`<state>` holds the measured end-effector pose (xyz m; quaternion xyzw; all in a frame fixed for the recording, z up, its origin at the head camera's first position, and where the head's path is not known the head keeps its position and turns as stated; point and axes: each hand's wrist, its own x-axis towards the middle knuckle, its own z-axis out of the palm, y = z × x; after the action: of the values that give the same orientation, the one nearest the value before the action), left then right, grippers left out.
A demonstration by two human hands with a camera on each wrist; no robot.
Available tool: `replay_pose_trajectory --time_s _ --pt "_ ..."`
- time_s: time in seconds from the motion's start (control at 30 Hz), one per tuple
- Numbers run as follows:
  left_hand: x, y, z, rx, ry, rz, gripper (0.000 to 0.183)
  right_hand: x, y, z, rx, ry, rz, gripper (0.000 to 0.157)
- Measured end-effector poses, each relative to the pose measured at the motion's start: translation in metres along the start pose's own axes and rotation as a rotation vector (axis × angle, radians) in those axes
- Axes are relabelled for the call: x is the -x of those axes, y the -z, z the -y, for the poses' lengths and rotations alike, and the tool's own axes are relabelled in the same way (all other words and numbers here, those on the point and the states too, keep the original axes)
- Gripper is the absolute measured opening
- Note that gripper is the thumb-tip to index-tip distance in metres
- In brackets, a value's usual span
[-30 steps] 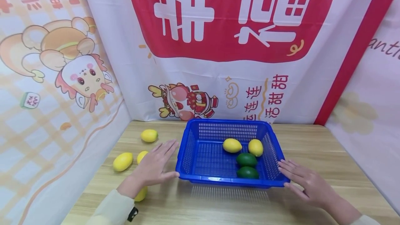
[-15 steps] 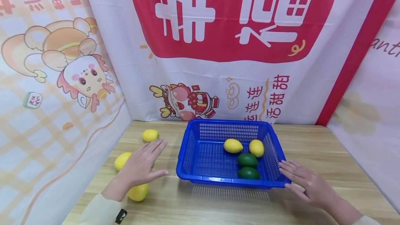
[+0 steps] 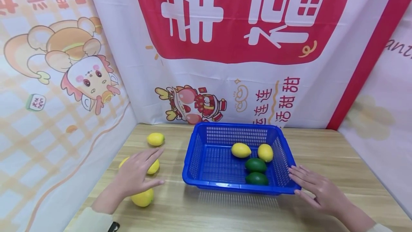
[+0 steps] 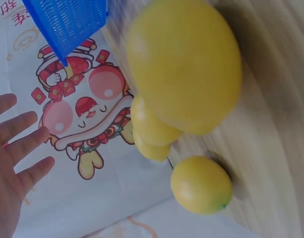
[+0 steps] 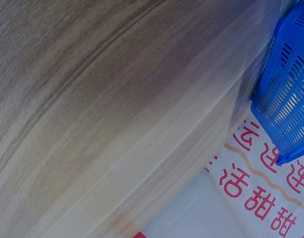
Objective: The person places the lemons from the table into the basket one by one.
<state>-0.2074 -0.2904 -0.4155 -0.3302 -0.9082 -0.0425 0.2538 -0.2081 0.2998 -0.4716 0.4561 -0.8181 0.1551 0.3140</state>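
My left hand [image 3: 133, 174] hovers over the yellow lemons left of the basket, fingers extended, holding nothing. One lemon [image 3: 142, 198] lies just below its thumb, another [image 3: 153, 167] sits between thumb and fingers, and a third [image 3: 123, 162] is partly hidden behind the hand. In the left wrist view the fingers [image 4: 23, 144] are spread, apart from the lemons [image 4: 186, 67]. My right hand [image 3: 322, 191] rests its straight fingertips against the right rim of the blue plastic basket [image 3: 238, 187]; the right wrist view shows the basket [image 5: 285, 84] but no hand.
Inside the basket, on its right side, lie two lemons [image 3: 241, 150] and two dark green oval fruits [image 3: 255, 165]. A further lemon [image 3: 156, 139] is at the back left of the wooden table [image 3: 225, 216]. Printed cloth [image 3: 238, 96] walls the back and sides.
My left hand has moved left, away from the basket's left rim to over the lemons, uncovering one between thumb and fingers. The right hand stays at the right rim.
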Motion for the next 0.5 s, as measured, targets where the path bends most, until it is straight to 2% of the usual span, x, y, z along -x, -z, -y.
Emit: replay_pose_trajectory --time_s 0.33,0.5 --pt "0.019 0.004 0.005 -0.002 0.004 -0.007 0.084 -0.003 0.0 0.001 0.001 0.018 -0.024 0.052" --pt "0.03 0.001 0.006 -0.016 0.021 0.036 0.08 -0.002 -0.001 0.0 -0.001 0.024 -0.027 0.053"
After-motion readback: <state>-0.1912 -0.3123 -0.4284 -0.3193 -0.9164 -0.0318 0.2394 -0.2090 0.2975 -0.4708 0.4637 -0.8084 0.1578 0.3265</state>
